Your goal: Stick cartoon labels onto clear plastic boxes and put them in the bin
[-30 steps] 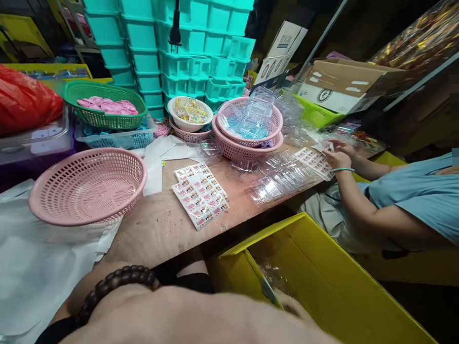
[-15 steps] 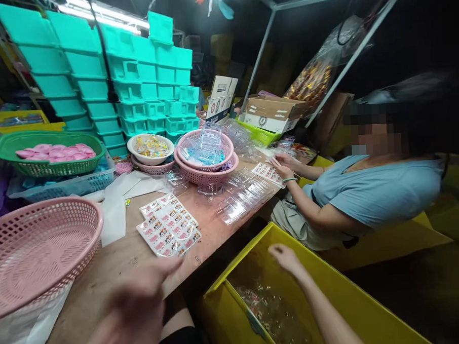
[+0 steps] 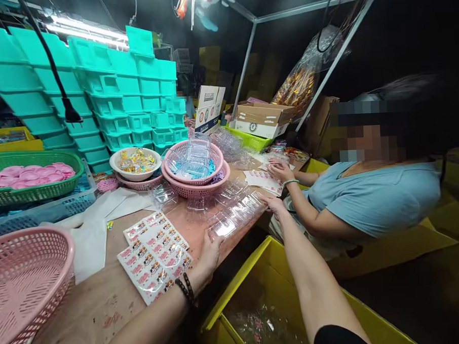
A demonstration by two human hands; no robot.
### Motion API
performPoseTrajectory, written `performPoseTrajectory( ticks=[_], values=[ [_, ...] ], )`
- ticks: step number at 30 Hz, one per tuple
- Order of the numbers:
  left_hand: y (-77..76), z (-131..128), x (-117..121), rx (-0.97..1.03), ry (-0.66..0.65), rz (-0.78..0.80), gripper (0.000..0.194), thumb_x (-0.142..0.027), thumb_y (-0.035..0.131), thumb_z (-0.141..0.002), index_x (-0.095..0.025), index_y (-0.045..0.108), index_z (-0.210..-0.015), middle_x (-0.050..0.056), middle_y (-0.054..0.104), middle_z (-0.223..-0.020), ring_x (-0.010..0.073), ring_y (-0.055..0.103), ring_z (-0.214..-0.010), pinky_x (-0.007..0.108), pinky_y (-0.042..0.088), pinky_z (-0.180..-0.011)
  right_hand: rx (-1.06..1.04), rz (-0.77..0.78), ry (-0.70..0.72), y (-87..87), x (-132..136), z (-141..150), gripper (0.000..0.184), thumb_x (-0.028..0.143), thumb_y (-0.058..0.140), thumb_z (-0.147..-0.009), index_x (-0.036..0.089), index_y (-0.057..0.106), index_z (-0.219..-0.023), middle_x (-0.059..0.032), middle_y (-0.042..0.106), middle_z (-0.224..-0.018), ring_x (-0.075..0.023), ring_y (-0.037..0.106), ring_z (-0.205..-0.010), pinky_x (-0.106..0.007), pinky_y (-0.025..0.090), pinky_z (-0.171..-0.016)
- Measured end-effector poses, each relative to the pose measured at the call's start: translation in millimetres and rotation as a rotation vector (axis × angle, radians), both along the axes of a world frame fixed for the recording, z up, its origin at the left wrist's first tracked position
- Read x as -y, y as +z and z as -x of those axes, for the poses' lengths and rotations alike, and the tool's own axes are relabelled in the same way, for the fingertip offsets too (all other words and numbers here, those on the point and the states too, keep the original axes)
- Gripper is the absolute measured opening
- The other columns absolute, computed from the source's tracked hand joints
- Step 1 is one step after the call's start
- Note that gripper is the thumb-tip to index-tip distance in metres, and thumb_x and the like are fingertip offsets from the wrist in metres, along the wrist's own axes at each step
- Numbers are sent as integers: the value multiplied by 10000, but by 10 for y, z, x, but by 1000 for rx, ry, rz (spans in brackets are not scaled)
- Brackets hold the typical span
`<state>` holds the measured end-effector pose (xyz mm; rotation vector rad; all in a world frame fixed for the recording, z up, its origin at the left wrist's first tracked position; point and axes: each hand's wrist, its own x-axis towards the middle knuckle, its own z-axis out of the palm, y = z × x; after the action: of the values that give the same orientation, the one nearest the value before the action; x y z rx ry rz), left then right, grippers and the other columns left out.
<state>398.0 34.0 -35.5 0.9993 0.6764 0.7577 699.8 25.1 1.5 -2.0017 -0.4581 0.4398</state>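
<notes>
A row of clear plastic packs (image 3: 237, 215) lies along the table's near edge, between my two hands. My left hand (image 3: 210, 254), with a dark bead bracelet at the wrist, closes on the row's left end. At the right end, the fingers of my right hand (image 3: 274, 205) are bent against the packs. Glare and the clear plastic blur the exact contact. Sheets of printed stickers (image 3: 157, 251) with small cartoon figures lie left of my left hand. Below my right arm stands a yellow bin (image 3: 271, 246) with small clear-wrapped pieces at its bottom.
Pink baskets (image 3: 198, 189) hold clear packs and blue pieces. Beside them is a white bowl (image 3: 136, 172) of small wrapped items. An empty pink basket (image 3: 32, 272) sits at left. Turquoise bins (image 3: 127, 90) are stacked behind. A co-worker (image 3: 371, 196) at right handles another sticker sheet (image 3: 263, 180).
Both hands have moved forward from above the near edge and the yellow bin to the two ends of the clear packs. The view has shifted somewhat to the right.
</notes>
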Motion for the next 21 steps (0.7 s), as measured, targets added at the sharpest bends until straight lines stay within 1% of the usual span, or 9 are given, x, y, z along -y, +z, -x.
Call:
performPoseTrajectory(
  ticks=[2, 4, 6, 9, 12, 14, 16, 18, 21],
  values=[
    [-35, 8, 3, -21, 32, 8, 564, -266, 576, -801, -180, 469, -1348, 130, 533, -1468, 290, 443, -1401, 421, 293, -1194, -138, 31, 42, 23, 115, -15, 236, 332, 650, -923, 122, 667, -1032, -64, 697, -986, -173, 665, -840, -355, 555, -768],
    [-86, 35, 9, -34, 60, 11, 572, -269, 581, -803, -178, 454, -1353, 130, 527, -1469, 284, 424, -1413, 405, 288, -1194, -241, 24, 87, 43, 257, 10, 187, 292, 695, -873, 105, 698, -877, -68, 712, -796, -168, 649, -710, -327, 519, -707],
    [-126, 76, 21, -38, 79, 11, 567, -279, 598, -801, -185, 460, -1344, 119, 544, -1450, 271, 419, -1418, 377, 297, -1188, -317, -1, 122, 52, 399, 76, 164, 261, 733, -814, 107, 707, -766, -80, 704, -679, -176, 628, -634, -321, 484, -673],
    [-139, 176, 63, -36, 100, 4, 583, -307, 626, -797, -188, 458, -1342, 121, 531, -1459, 262, 424, -1416, 357, 307, -1180, -383, -49, 148, 58, 592, 233, 149, 243, 757, -769, 123, 703, -700, -92, 716, -683, -170, 610, -594, -307, 460, -653],
    [-110, 380, 114, -36, 145, -3, 633, -347, 652, -788, -186, 429, -1358, 137, 473, -1502, 272, 386, -1439, 367, 295, -1186, -419, -82, 170, 70, 758, 445, 150, 254, 744, -772, 126, 714, -700, -106, 730, -730, -171, 618, -606, -290, 449, -642],
    [-75, 599, 109, -53, 207, -23, 660, -388, 674, -781, -190, 424, -1360, 141, 450, -1513, 283, 364, -1451, 368, 296, -1185, -438, -90, 196, 77, 847, 635, 157, 284, 728, -779, 135, 732, -730, -113, 743, -780, -181, 639, -642, -287, 452, -646],
    [-19, 886, 31, -149, 283, -112, 654, -436, 657, -803, -178, 425, -1358, 155, 437, -1517, 290, 374, -1445, 366, 313, -1175, -479, -94, 235, 77, 904, 890, 168, 318, 730, -765, 150, 746, -760, -110, 756, -837, -190, 659, -685, -290, 461, -665],
    [69, 1233, -139, -338, 344, -251, 618, -466, 585, -855, -150, 419, -1359, 179, 442, -1507, 292, 421, -1413, 373, 351, -1148, -545, -97, 297, 70, 926, 1232, 199, 355, 757, -730, 161, 753, -773, -104, 764, -850, -204, 678, -723, -305, 477, -707],
    [256, 1811, -530, -500, 430, -296, 546, -466, 531, -884, -126, 466, -1306, 188, 574, -1374, 308, 552, -1281, 404, 425, -1068, -663, -114, 416, 60, 911, 1897, 285, 418, 813, -660, 162, 753, -769, -101, 765, -805, -232, 701, -761, -346, 493, -798]
  ],
)
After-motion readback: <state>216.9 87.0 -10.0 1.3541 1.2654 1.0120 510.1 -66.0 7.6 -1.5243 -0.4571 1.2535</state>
